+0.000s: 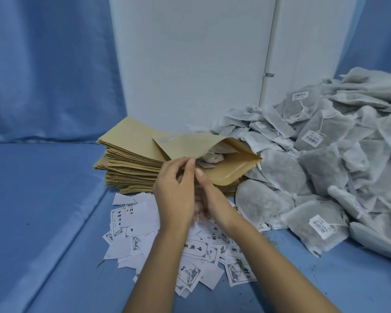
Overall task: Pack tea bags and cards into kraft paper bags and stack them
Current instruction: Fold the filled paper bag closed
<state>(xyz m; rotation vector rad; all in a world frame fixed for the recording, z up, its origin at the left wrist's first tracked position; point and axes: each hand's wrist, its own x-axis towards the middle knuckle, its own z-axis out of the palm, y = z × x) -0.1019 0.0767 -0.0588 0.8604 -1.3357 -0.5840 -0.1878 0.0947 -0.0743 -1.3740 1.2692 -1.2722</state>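
An open kraft paper bag [190,145] is held up over the stack of flat kraft bags [131,163], its mouth facing right with tea bags showing inside. My left hand [176,190] pinches the upper lip of the bag's mouth. My right hand [210,199] grips the lower lip from beneath, thumb on the edge. A big heap of grey tea bags [314,168] lies to the right. Printed white cards [196,247] are scattered under my forearms.
Everything sits on a blue cloth surface [43,211] with a raised fold running along the left. A white panel [190,64] stands behind the stack, and blue curtain hangs on both sides. Bits of loose tea lie near the cards.
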